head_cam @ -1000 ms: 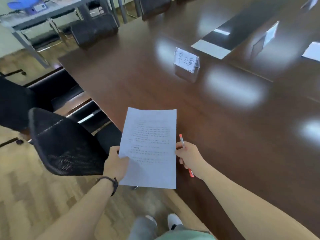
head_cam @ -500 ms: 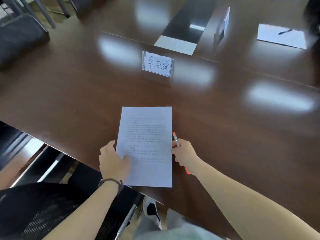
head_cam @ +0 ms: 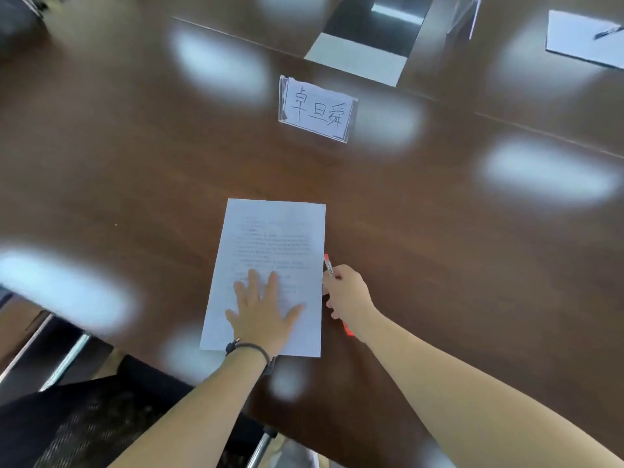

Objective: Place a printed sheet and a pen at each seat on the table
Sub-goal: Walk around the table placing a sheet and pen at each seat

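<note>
- Near the table's (head_cam: pixel 135 163) near edge, head view: the sheet (head_cam: pixel 273 244) lies flat on the wood, its bottom edge close to the table's rim, squarely in line with the name card (head_cam: pixel 315 109) farther in.
- Half a second ago the left hand (head_cam: pixel 261 315) pinched the sheet's left edge; now it rests palm-down on the lower half, fingers spread apart, pressing the paper flat.
- The right hand (head_cam: pixel 347 298) sits just beside the sheet's right edge, fingers curled tight on the pen (head_cam: pixel 328 264), whose red ends stick out above and below the fist.
- The view has also swung to look more squarely down at this seat.
- Judged from this, the sheet is delivered here and only the pen is left; it should go down beside or on the paper.
- Toward the far right corner, another sheet (head_cam: pixel 580 38) already carries a pen, so that seat looks done.
- A chair (head_cam: pixel 84 423) stands under the near edge.
</note>
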